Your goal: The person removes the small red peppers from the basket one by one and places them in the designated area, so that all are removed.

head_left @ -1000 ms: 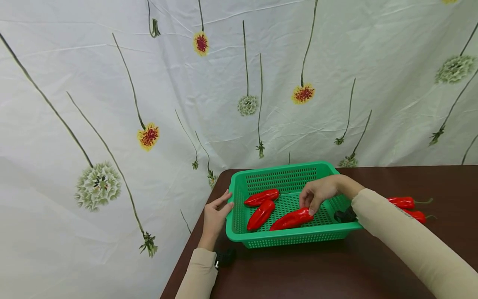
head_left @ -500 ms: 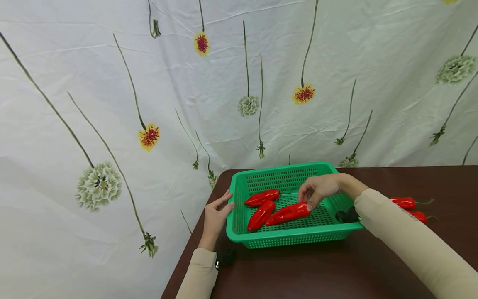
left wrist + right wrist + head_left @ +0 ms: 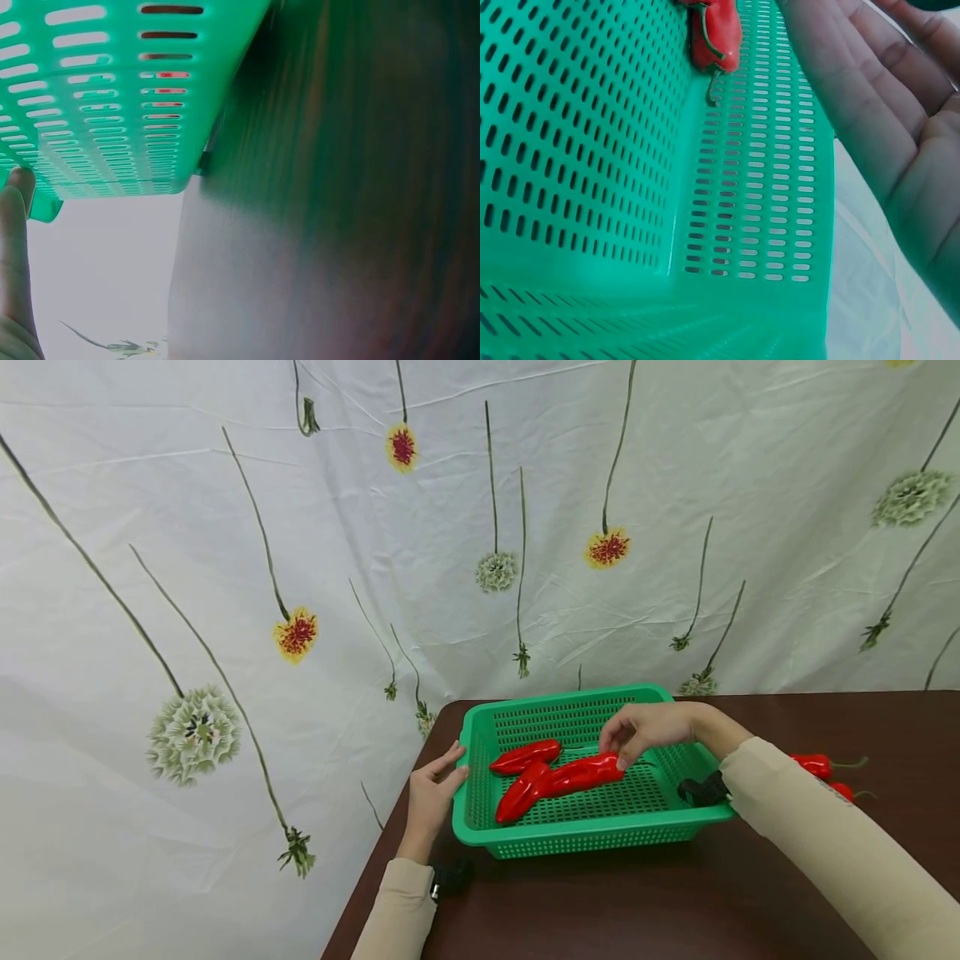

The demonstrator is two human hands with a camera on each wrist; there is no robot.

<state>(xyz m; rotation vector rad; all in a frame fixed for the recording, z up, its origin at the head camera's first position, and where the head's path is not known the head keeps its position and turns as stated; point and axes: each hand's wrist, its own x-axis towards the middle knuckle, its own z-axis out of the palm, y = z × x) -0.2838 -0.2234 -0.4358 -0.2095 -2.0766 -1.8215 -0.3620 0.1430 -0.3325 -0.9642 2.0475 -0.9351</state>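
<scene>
Your right hand (image 3: 647,728) reaches over the far right part of the green basket (image 3: 592,829), with thumb and fingertips pinching a red pepper (image 3: 583,775) near its stem end; the pepper lies inside the basket's walls, its body running out to the left of your fingers and a little towards you, so the long axis is mostly sideways and the tip is the end farther from your grip; that tip meets the outline of a second pepper (image 3: 514,800), which slants towards you at the left, though you cannot tell whether the two touch or whether the pinched one is clear of the basket floor; a third pepper (image 3: 528,757) lies behind them; your left hand (image 3: 431,792) is at the left rim, fingers extended and resting against it, well apart from the pinched pepper, so your right is the nearer; more peppers (image 3: 813,766) lie on the table (image 3: 585,902), beyond your right sleeve (image 3: 825,827).
</scene>
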